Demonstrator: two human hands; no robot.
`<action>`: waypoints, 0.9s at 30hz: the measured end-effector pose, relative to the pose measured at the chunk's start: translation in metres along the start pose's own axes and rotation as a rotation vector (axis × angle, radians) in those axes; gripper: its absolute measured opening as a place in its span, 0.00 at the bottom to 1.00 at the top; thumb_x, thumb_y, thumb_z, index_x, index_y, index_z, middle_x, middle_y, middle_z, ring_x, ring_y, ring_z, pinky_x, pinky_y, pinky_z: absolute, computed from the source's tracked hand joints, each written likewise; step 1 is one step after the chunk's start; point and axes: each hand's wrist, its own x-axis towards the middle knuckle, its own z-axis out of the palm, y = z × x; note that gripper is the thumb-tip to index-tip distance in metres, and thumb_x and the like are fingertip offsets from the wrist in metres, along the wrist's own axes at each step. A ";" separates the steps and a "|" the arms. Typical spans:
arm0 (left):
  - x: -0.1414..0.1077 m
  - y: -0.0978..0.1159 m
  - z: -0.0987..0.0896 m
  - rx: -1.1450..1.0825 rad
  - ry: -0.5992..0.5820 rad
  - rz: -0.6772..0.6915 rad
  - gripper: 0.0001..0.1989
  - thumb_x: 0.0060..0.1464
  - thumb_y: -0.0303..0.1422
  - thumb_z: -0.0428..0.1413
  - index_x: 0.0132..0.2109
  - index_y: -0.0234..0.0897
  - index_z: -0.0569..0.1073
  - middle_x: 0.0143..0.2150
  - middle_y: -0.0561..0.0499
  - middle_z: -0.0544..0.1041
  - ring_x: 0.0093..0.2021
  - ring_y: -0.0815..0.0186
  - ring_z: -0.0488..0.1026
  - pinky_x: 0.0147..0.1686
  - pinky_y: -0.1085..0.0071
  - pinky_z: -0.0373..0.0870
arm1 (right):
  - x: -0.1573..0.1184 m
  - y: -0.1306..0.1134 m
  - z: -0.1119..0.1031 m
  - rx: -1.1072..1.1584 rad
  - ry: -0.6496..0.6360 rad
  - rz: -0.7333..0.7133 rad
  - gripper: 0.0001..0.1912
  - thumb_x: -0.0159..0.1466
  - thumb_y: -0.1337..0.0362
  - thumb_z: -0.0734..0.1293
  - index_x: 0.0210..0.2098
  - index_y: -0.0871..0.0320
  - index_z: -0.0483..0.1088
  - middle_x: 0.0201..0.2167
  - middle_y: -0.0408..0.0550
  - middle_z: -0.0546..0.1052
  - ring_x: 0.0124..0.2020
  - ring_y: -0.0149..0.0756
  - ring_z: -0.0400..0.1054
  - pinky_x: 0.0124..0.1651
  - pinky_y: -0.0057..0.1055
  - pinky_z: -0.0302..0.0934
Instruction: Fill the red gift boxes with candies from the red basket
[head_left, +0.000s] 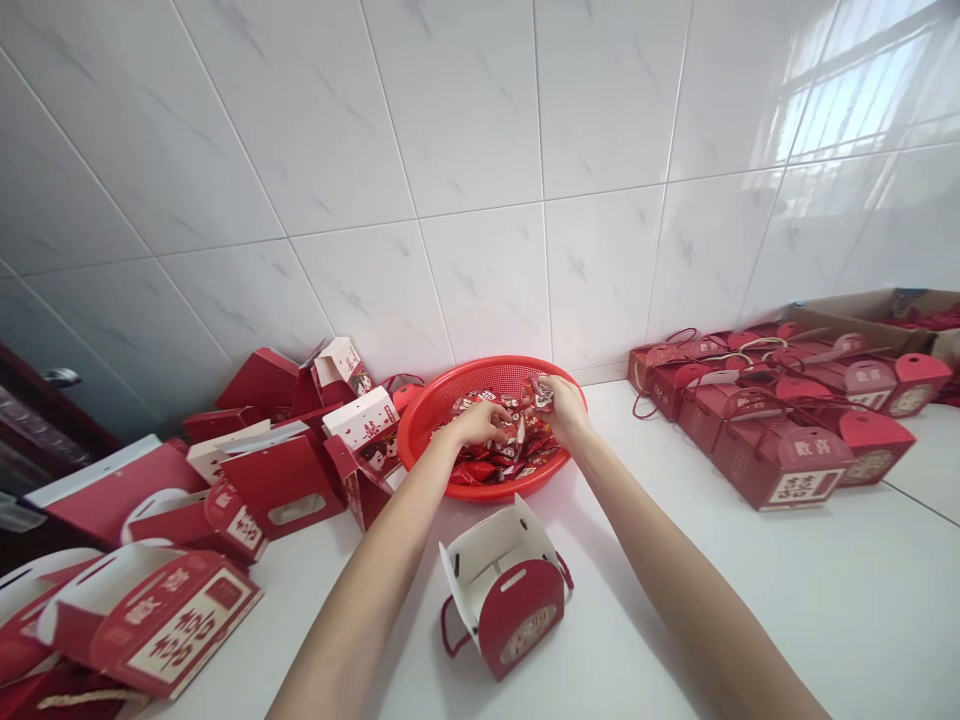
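Observation:
A red plastic basket (491, 490) stands against the wall, with many red-wrapped candies (480, 470) in it. My left hand (480, 424) reaches into the basket, its fingers curled closed on a wrapped candy among the pile; part of that candy is hidden. At the basket's right side, my right hand (564, 402) pinches a small red and white candy packet (541, 393) just above the heap. Between my forearms an open red gift box (521, 610) with a white inside and red cord handles sits on the white table, its top flaps standing up.
To the left, several open red boxes (187, 620) stand in a loose group, some touching the basket. Closed red boxes (780, 450) with cord handles are packed together on the right. Behind them is a cardboard carton (847, 310). A tiled wall (480, 280) bounds the back.

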 end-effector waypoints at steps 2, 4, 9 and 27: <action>0.001 -0.002 -0.001 -0.012 0.084 0.018 0.17 0.32 0.21 0.66 0.35 0.39 0.83 0.27 0.54 0.79 0.34 0.58 0.79 0.36 0.69 0.74 | 0.001 0.000 0.000 0.006 -0.005 0.005 0.04 0.49 0.64 0.66 0.25 0.56 0.68 0.24 0.41 0.74 0.24 0.34 0.69 0.26 0.31 0.64; 0.003 -0.003 -0.004 -0.045 0.193 0.050 0.20 0.35 0.22 0.65 0.40 0.39 0.82 0.35 0.51 0.82 0.40 0.56 0.79 0.43 0.66 0.74 | 0.002 0.001 -0.001 0.006 -0.015 -0.001 0.04 0.47 0.65 0.66 0.23 0.56 0.66 0.23 0.41 0.73 0.24 0.33 0.69 0.26 0.30 0.64; 0.009 0.001 -0.007 -0.202 0.381 0.155 0.19 0.43 0.26 0.64 0.47 0.34 0.80 0.48 0.43 0.82 0.50 0.56 0.78 0.55 0.59 0.71 | 0.001 0.002 -0.001 -0.016 -0.041 -0.023 0.08 0.44 0.67 0.70 0.21 0.56 0.65 0.21 0.39 0.71 0.23 0.30 0.67 0.27 0.28 0.63; -0.001 0.016 -0.005 -0.361 0.441 0.383 0.05 0.44 0.28 0.63 0.32 0.38 0.81 0.49 0.45 0.76 0.52 0.58 0.74 0.55 0.61 0.70 | -0.006 -0.002 0.002 -0.026 -0.112 0.157 0.07 0.58 0.65 0.70 0.33 0.56 0.66 0.31 0.44 0.74 0.26 0.34 0.74 0.24 0.30 0.69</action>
